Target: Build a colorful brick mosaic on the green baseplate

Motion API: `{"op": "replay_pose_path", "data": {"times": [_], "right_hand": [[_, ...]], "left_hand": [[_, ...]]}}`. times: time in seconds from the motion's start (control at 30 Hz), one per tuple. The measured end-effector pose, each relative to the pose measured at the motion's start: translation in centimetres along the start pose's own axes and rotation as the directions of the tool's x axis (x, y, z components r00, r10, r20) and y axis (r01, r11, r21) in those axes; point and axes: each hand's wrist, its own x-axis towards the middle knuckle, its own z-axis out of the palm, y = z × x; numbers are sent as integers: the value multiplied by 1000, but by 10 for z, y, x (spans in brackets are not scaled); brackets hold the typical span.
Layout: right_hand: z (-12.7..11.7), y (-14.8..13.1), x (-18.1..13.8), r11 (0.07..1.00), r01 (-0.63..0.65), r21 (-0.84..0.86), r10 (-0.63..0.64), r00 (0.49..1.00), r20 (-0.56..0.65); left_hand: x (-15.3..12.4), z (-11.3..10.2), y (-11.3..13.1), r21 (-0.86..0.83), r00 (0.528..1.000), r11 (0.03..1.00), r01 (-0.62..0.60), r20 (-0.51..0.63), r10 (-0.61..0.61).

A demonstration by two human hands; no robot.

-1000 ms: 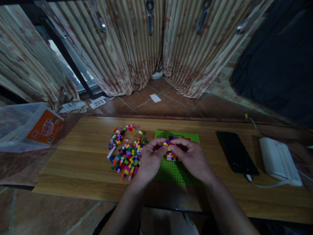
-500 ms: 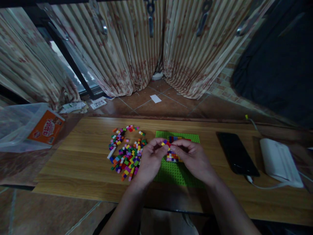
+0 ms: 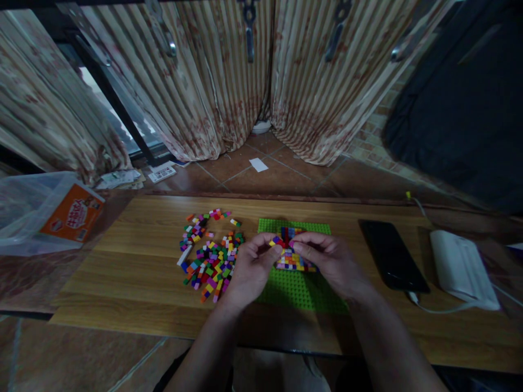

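Your hands meet over the green baseplate [image 3: 295, 291], at the middle of the table [image 3: 134, 272].
Your left hand [image 3: 248, 268] and right hand [image 3: 332, 262] each pinch the small red-and-yellow brick cluster [image 3: 281, 242] with thumb and fingertips, just above the multicoloured patch [image 3: 295, 261] built on the baseplate's far half. The loose brick pile [image 3: 209, 256] lies just left, and a dark phone [image 3: 392, 254] lies to the right.

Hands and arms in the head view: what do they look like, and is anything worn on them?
The left hand and right hand are bare: no gloves, and no rings, watch or bands that the dim light lets me make out. The left forearm and right forearm are uncovered down to the picture's bottom edge; no sleeve shows.
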Motion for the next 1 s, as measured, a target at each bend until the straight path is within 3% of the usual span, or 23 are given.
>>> {"op": "replay_pose_path", "data": {"times": [0.1, 0.2, 0.53, 1.0], "right_hand": [[-14, 3, 4, 979, 46, -199, -90, 972, -216], [-26, 7, 9, 872, 61, -486, -251, 908, -335], [-24, 14, 22, 710, 42, -703, -297, 923, -244], [-21, 18, 23, 654, 56, -755, -315, 927, -203]], "left_hand": [[3, -1, -5, -15, 998, 1000, 16, -62, -17], [6, -3, -9, -17, 993, 999, 32, -111, -33], [6, -5, -10, 47, 990, 994, 101, -104, -96], [6, -7, -14, 66, 994, 994, 83, -70, -78]]}}
